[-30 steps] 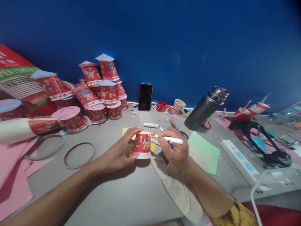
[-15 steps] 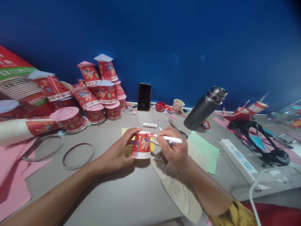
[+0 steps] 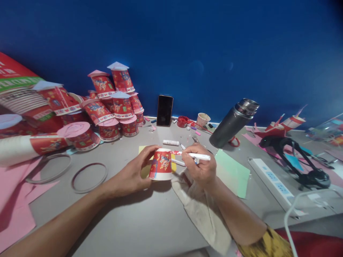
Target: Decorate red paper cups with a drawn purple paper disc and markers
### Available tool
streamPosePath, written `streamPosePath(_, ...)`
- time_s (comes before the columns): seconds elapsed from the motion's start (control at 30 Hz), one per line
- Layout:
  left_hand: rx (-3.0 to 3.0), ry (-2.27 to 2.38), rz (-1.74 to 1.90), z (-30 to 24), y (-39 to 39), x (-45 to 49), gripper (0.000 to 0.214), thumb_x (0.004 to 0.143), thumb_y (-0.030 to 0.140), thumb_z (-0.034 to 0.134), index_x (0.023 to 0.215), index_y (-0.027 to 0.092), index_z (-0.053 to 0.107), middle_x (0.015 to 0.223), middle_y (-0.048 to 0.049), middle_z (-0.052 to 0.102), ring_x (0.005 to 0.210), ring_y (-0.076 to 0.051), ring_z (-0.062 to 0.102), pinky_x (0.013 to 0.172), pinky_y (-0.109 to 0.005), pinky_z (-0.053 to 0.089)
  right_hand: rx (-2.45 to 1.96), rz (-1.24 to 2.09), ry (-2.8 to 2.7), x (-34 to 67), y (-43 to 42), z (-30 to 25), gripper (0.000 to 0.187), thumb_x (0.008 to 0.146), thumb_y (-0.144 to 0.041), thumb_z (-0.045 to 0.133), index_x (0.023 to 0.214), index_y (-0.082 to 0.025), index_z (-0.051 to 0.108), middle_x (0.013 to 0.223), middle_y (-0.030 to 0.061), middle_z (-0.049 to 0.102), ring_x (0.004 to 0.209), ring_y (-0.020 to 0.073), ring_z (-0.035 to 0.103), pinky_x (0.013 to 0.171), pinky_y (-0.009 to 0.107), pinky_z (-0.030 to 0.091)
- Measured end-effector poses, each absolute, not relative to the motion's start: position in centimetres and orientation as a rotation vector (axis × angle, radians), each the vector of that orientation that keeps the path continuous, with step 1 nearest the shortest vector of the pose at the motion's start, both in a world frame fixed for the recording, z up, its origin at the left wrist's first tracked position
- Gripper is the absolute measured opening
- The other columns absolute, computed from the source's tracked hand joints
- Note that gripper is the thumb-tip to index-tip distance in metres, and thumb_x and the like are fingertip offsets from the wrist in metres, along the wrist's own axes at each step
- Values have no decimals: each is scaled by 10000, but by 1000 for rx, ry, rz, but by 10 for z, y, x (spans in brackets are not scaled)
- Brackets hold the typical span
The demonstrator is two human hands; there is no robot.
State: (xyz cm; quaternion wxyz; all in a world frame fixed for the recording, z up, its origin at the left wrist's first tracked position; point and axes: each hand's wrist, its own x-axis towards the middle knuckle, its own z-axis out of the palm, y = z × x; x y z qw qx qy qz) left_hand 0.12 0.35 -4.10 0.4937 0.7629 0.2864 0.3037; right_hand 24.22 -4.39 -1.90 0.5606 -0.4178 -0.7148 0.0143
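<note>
My left hand (image 3: 135, 170) is wrapped round a red patterned paper cup (image 3: 161, 164) that stands upside down on a yellow sheet (image 3: 143, 150) on the grey table (image 3: 128, 217). My right hand (image 3: 200, 167) pinches a white marker (image 3: 197, 156), its tip against the cup's upper right edge. A second white pen (image 3: 178, 162) lies just under the marker. A beige cloth (image 3: 199, 210) lies beneath my right wrist.
Stacked red cups with pink lids (image 3: 115, 103) pile at the back left. A phone (image 3: 164, 110) leans on the blue wall, a steel flask (image 3: 232, 123) lies tilted to its right. Green paper (image 3: 232, 173), a power strip (image 3: 272, 178), wire hoops (image 3: 89, 176) and pink paper (image 3: 16, 200) surround the hands.
My right hand has lifted slightly and shifted the marker a little to the right along the cup's top edge. The left hand and the cup have stayed in place.
</note>
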Motion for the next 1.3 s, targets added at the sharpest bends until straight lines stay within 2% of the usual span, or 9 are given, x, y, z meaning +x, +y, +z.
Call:
streamPosePath(0.2,1783,675,732,-40,2,2,813,753,123,733,1496,263,436,1590,-150,504,1451,-354,560,1202,-519,477,-989,68,-1686,243,-44,-22,137,984,-201,627,855,-230,664,745,2,689,662,168,615,643,310,470)
streamPosePath(0.37,1767,667,728,-42,3,0,855,718,72,697,1502,282,431,1571,-125,529,1445,-336,568,1207,-502,472,-951,102,-1725,245,-44,-18,141,965,-179,622,833,-223,641,699,-10,644,608,150,565,605,289,444)
streamPosePath(0.63,1779,686,742,-43,5,-1,855,720,110,744,1500,285,439,1544,-130,563,1425,-358,582,1185,-526,499,-923,123,-1716,245,-44,-19,147,963,-169,616,828,-222,636,694,-10,633,612,151,562,609,292,443)
streamPosePath(0.83,1755,650,751,-45,5,-2,842,746,113,750,1502,314,438,1564,-111,543,1453,-336,558,1219,-522,467,-925,94,-1689,244,-45,-16,138,970,-173,614,846,-222,648,722,4,656,639,162,569,631,310,453)
streamPosePath(1.07,1731,663,759,-46,5,0,858,724,111,768,1503,285,453,1564,-143,557,1439,-364,570,1203,-548,476,-870,124,-1751,246,-45,-14,141,960,-147,604,846,-225,633,709,-3,638,629,160,555,612,302,441)
streamPosePath(1.3,1697,656,739,-44,5,-1,833,727,119,763,1485,291,463,1589,-134,536,1463,-363,544,1212,-544,469,-839,137,-1796,247,-45,-11,134,954,-158,600,839,-221,628,714,5,649,636,166,555,616,310,438)
